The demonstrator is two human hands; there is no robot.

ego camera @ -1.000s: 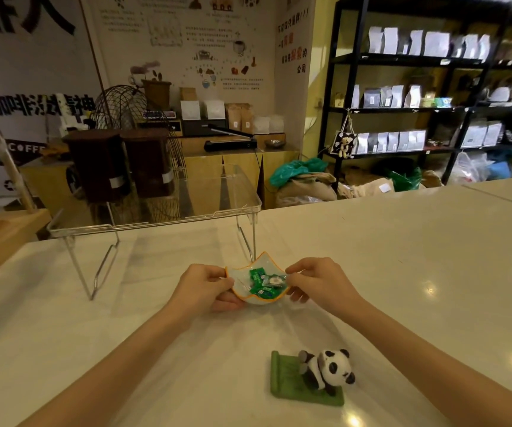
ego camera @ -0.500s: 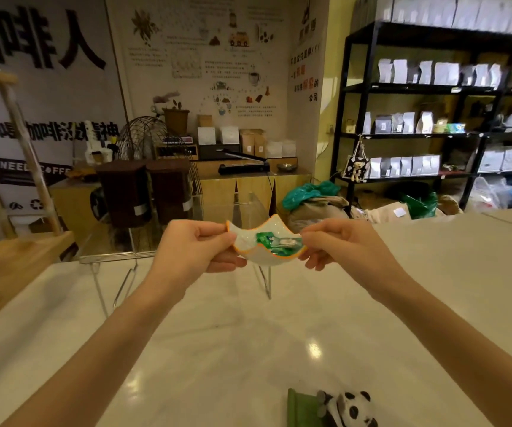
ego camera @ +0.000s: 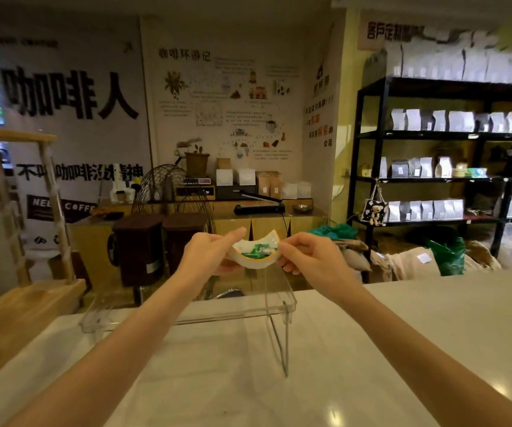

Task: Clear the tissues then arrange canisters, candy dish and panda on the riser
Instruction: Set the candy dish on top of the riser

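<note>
Now the white, orange-rimmed ceramic candy dish (ego camera: 256, 254) with green-wrapped sweets is hanging in the air, the left hand (ego camera: 208, 257) pinching its left edge and the right hand (ego camera: 307, 257) pinching its right edge. Below the grip, the clear acrylic riser (ego camera: 282, 300) is standing on the pale marble counter (ego camera: 402, 334). Left of the grip, two dark brown square canisters (ego camera: 159, 245) are sitting on the riser's far end.

1. Hands: two, left hand (ego camera: 210, 254) and right hand (ego camera: 310, 257).
2. Candy dish (ego camera: 256, 252): one, white with an orange rim.
3. Wrapped candies (ego camera: 256, 249) in the dish: several, green; exact count unclear.
4. Canisters: two, dark brown, left canister (ego camera: 139, 248) and right canister (ego camera: 180, 235).
5. Clear riser (ego camera: 276, 300): one.
6. Counter (ego camera: 402, 349): one.
</note>
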